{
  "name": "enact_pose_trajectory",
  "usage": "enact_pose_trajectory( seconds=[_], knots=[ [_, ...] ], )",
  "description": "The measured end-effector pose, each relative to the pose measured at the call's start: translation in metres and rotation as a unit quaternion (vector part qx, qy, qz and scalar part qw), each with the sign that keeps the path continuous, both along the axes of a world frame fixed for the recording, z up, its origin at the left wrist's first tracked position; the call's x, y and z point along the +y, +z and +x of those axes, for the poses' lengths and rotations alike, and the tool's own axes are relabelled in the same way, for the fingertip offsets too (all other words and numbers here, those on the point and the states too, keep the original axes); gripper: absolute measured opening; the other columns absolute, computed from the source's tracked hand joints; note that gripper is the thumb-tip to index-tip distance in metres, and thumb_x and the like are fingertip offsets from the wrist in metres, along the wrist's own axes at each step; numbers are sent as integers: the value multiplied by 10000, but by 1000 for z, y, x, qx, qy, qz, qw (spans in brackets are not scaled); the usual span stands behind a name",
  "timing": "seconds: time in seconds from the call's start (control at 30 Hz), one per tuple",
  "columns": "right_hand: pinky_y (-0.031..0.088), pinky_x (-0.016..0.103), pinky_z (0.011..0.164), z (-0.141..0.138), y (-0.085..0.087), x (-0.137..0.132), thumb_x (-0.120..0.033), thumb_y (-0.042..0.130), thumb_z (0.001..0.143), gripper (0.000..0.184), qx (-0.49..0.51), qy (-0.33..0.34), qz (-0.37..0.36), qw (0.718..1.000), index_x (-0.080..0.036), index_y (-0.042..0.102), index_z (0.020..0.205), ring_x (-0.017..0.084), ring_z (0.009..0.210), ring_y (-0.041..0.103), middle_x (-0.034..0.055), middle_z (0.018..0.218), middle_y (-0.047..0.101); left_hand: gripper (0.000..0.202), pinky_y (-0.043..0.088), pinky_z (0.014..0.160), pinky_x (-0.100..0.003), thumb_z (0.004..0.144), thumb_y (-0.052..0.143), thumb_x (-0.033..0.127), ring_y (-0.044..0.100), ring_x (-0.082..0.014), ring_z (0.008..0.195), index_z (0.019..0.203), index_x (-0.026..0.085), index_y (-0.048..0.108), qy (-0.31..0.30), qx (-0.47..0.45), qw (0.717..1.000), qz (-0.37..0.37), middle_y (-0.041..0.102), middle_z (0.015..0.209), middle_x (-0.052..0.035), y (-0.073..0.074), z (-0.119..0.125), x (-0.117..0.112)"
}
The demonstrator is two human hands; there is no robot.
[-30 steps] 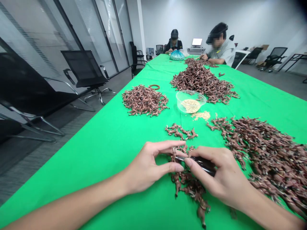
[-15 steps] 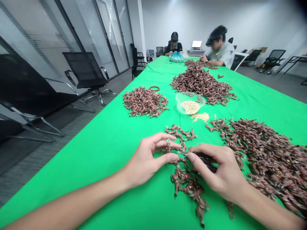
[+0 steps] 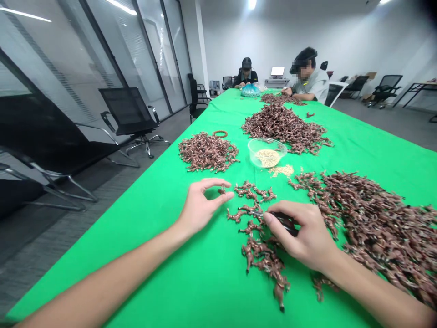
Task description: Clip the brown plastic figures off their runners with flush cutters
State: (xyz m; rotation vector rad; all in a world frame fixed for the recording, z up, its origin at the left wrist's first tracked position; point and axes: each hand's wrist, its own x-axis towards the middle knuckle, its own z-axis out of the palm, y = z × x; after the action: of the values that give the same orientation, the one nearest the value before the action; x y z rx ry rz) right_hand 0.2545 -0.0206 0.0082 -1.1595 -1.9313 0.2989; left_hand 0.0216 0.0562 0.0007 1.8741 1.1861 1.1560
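Observation:
My left hand (image 3: pixel 201 205) hovers over the green table (image 3: pixel 177 273), thumb and forefinger pinched on a small brown figurine piece (image 3: pixel 222 190). My right hand (image 3: pixel 300 234) is closed around black-handled pliers (image 3: pixel 278 220), whose tip points left at a small brown figurine (image 3: pixel 251 210). Several loose brown figurines (image 3: pixel 264 262) lie on the cloth just below and between the hands. A small cluster of figurines (image 3: pixel 254 192) lies just beyond the fingers.
A large figurine heap (image 3: pixel 375 223) spreads to the right. A clear bowl of small pale beads (image 3: pixel 267 152) with spilled beads (image 3: pixel 282 170) stands ahead, between two more heaps (image 3: pixel 208 151) (image 3: pixel 285 123). Two people (image 3: pixel 309 77) sit at the far end. Black chairs (image 3: pixel 128 114) line the left.
My left hand has pulled away from the pliers to the left and forward with a small piece pinched in it. The right hand stays on the pliers. The view has tilted up.

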Motion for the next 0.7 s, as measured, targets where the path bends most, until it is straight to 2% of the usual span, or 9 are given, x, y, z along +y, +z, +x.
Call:
enact_pose_trajectory(
  seconds=[0.1, 0.23, 0.37, 0.47, 0.53, 0.6, 0.7],
  knots=[
    [416, 236, 550, 0, 2, -1, -269, 606, 895, 148, -3, 16, 16, 1000, -176, 681, 806, 92, 552, 570, -18, 661, 660, 259, 513, 937, -422, 799, 771, 347, 703, -242, 909, 1003, 188, 758, 41, 6, 999, 14, 770, 947, -76, -1, -5, 10],
    [424, 253, 562, 1, 1, -3, -284, 581, 905, 167, -19, 36, 25, 999, -166, 682, 843, 112, 573, 568, 2, 669, 649, 348, 500, 960, -422, 787, 772, 362, 711, -247, 900, 1067, 156, 739, 100, 6, 994, 48, 773, 912, -82, 7, -15, 35],
    [419, 260, 572, 1, 0, -5, -278, 566, 910, 171, -33, 45, 34, 998, -163, 681, 860, 118, 583, 559, 11, 676, 639, 424, 509, 911, -388, 781, 770, 365, 711, -263, 914, 1113, 107, 713, 159, 16, 984, 74, 774, 912, -110, 29, -23, 85],
    [428, 266, 588, 1, 0, -6, -273, 575, 903, 156, -30, 55, 56, 996, -157, 676, 879, 125, 604, 565, 20, 696, 641, 445, 485, 947, -391, 746, 800, 334, 702, -275, 972, 1112, 99, 708, 188, 31, 979, 78, 771, 981, -129, 49, -25, 130],
    [441, 271, 603, 1, 1, -6, -268, 575, 900, 152, -29, 59, 63, 996, -156, 677, 899, 131, 621, 574, 25, 709, 646, 560, 456, 989, -413, 677, 856, 313, 681, -291, 1036, 1163, 96, 680, 205, 43, 975, 70, 769, 1013, -137, 60, -27, 154],
    [454, 275, 618, 3, 2, -5, -263, 572, 900, 151, -28, 59, 63, 996, -156, 679, 908, 135, 635, 583, 28, 716, 650, 623, 437, 1010, -421, 640, 882, 322, 662, -300, 1079, 1179, 91, 669, 217, 51, 973, 67, 759, 1057, -154, 67, -30, 166],
    [446, 278, 609, 6, 4, -2, -252, 577, 894, 145, -20, 49, 70, 996, -151, 680, 899, 136, 630, 579, 28, 710, 644, 582, 426, 1018, -415, 694, 844, 386, 651, -296, 1109, 1164, 87, 676, 222, 56, 971, 73, 738, 1115, -182, 71, -39, 168]
  ],
)
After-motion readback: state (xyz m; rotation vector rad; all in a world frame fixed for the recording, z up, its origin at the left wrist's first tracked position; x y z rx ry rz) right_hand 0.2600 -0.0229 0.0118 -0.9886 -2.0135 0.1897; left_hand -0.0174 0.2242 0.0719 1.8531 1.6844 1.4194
